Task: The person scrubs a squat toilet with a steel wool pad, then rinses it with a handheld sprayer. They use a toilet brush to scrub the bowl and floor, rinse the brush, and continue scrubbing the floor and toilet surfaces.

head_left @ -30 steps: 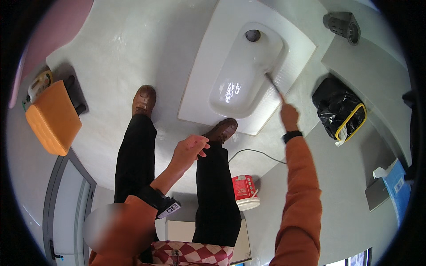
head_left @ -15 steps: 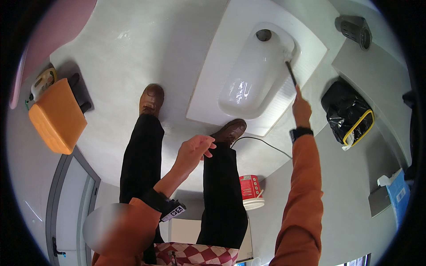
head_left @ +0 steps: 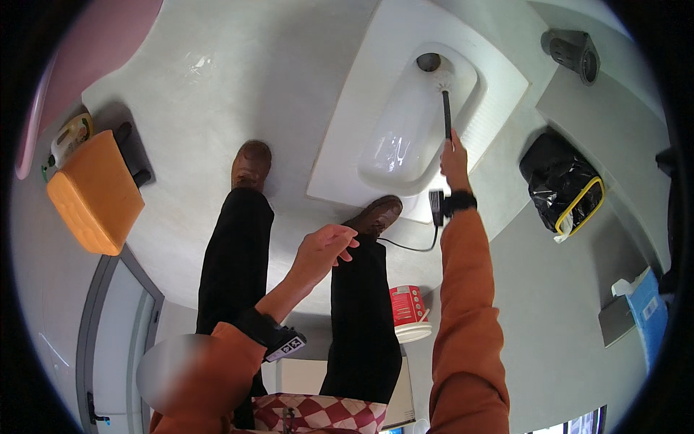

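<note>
My right hand (head_left: 454, 160) grips the toilet brush (head_left: 445, 108) by its near end; it feels stiff and light. My left hand (head_left: 323, 249) is spread, empty.

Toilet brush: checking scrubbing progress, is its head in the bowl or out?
In: the toilet brush held by the right hand reaches inside the squat toilet.

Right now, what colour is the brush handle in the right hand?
The brush handle in the right hand is black, shown best in the head view.
</note>
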Demonstrator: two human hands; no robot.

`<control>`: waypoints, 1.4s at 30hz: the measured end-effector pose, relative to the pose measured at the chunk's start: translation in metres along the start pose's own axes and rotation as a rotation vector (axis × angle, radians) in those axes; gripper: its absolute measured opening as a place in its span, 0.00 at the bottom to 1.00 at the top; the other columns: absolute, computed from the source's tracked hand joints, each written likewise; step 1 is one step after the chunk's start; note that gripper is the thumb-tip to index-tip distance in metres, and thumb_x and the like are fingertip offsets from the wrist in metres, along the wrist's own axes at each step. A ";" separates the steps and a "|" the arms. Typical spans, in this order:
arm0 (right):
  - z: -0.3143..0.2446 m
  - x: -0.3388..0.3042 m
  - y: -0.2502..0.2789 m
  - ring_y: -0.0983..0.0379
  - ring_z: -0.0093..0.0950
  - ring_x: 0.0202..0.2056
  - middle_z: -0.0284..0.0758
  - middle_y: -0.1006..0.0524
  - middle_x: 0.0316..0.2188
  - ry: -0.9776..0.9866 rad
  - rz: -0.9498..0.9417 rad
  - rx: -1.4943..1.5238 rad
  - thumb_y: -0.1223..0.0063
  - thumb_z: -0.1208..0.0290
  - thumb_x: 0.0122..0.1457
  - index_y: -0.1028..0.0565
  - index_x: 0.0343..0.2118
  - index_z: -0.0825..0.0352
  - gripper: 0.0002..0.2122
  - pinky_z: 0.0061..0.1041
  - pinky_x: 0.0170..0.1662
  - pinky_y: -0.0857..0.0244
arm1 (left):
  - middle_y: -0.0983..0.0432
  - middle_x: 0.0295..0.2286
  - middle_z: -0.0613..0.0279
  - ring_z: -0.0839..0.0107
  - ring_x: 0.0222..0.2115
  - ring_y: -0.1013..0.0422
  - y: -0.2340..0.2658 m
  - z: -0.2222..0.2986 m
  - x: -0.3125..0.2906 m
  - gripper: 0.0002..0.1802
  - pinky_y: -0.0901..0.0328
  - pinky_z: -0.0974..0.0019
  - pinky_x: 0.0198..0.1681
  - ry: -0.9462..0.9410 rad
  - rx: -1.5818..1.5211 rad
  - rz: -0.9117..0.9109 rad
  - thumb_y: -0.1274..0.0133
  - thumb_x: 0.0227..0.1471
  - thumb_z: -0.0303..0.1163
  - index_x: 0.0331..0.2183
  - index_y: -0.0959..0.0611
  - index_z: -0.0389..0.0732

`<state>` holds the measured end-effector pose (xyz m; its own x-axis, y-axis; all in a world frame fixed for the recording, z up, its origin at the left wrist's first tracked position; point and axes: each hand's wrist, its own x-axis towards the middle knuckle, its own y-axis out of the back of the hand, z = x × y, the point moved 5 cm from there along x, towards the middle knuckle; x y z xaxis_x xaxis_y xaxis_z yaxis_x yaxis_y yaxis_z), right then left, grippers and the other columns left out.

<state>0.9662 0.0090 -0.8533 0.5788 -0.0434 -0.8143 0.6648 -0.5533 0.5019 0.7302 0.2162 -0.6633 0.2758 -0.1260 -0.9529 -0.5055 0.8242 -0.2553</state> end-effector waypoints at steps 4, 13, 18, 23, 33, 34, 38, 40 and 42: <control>-0.017 0.001 -0.060 0.29 0.43 0.30 0.46 0.26 0.27 0.056 0.040 -0.352 0.66 0.67 0.57 0.41 0.54 0.58 0.20 0.37 0.36 0.35 | 0.26 0.29 0.65 0.79 0.25 0.32 0.002 -0.001 -0.001 0.15 0.40 0.77 0.27 0.001 0.023 0.003 0.55 0.52 0.40 0.37 0.25 0.39; 0.030 -0.029 -0.028 0.29 0.46 0.34 0.49 0.27 0.32 0.188 0.026 -0.646 0.64 0.67 0.56 0.40 0.53 0.54 0.20 0.41 0.38 0.36 | 0.26 0.30 0.62 0.80 0.25 0.32 -0.006 0.004 -0.009 0.15 0.41 0.78 0.25 -0.002 -0.008 -0.035 0.56 0.53 0.39 0.37 0.25 0.38; -0.020 0.017 -0.072 0.29 0.44 0.30 0.49 0.27 0.29 0.107 0.063 -0.243 0.65 0.68 0.56 0.40 0.53 0.62 0.20 0.40 0.34 0.36 | 0.26 0.29 0.63 0.80 0.25 0.32 0.001 -0.002 -0.008 0.15 0.40 0.78 0.25 -0.004 0.028 -0.014 0.56 0.53 0.39 0.37 0.26 0.38; 0.034 -0.086 -0.101 0.30 0.46 0.28 0.51 0.28 0.28 0.293 0.001 -0.123 0.64 0.68 0.58 0.44 0.55 0.58 0.21 0.38 0.32 0.37 | 0.26 0.28 0.65 0.80 0.24 0.32 -0.008 -0.009 -0.005 0.15 0.40 0.77 0.25 0.032 0.057 -0.032 0.55 0.52 0.40 0.36 0.25 0.39; 0.108 -0.105 -0.017 0.27 0.40 0.26 0.42 0.25 0.23 0.166 -0.106 -0.905 0.65 0.64 0.59 0.48 0.56 0.42 0.21 0.40 0.29 0.35 | 0.26 0.30 0.63 0.80 0.24 0.32 -0.016 -0.008 -0.002 0.14 0.41 0.78 0.25 0.016 0.082 -0.028 0.56 0.53 0.38 0.36 0.25 0.38; 0.103 -0.101 -0.016 0.27 0.40 0.26 0.42 0.25 0.23 0.117 -0.051 -0.847 0.65 0.64 0.59 0.46 0.56 0.42 0.21 0.40 0.29 0.35 | 0.26 0.30 0.63 0.80 0.24 0.32 -0.015 -0.010 -0.002 0.14 0.41 0.78 0.25 0.021 0.086 -0.021 0.56 0.53 0.38 0.36 0.25 0.38; 0.090 -0.121 -0.053 0.29 0.45 0.28 0.47 0.26 0.25 0.318 -0.170 -0.594 0.64 0.66 0.57 0.43 0.54 0.47 0.20 0.41 0.33 0.35 | 0.26 0.29 0.64 0.80 0.24 0.32 -0.013 -0.015 -0.004 0.14 0.41 0.78 0.26 0.011 0.071 -0.025 0.56 0.53 0.38 0.36 0.25 0.38; 0.097 -0.136 -0.059 0.30 0.49 0.34 0.51 0.27 0.30 0.344 -0.248 -0.419 0.61 0.67 0.56 0.40 0.53 0.55 0.19 0.40 0.37 0.36 | 0.26 0.29 0.65 0.80 0.24 0.32 -0.013 -0.018 -0.006 0.14 0.41 0.78 0.26 0.023 0.036 -0.017 0.55 0.52 0.38 0.36 0.25 0.39; 0.108 -0.138 -0.053 0.31 0.48 0.38 0.49 0.27 0.35 0.272 -0.400 -0.461 0.63 0.67 0.57 0.39 0.53 0.56 0.19 0.39 0.41 0.38 | 0.26 0.28 0.65 0.80 0.23 0.32 -0.015 -0.016 -0.005 0.14 0.40 0.78 0.26 0.004 0.020 -0.021 0.55 0.52 0.39 0.36 0.25 0.39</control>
<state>0.8002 -0.0459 -0.7988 0.3043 0.3360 -0.8914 0.9518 -0.0687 0.2990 0.7232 0.1959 -0.6572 0.2829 -0.1451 -0.9481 -0.4834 0.8322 -0.2716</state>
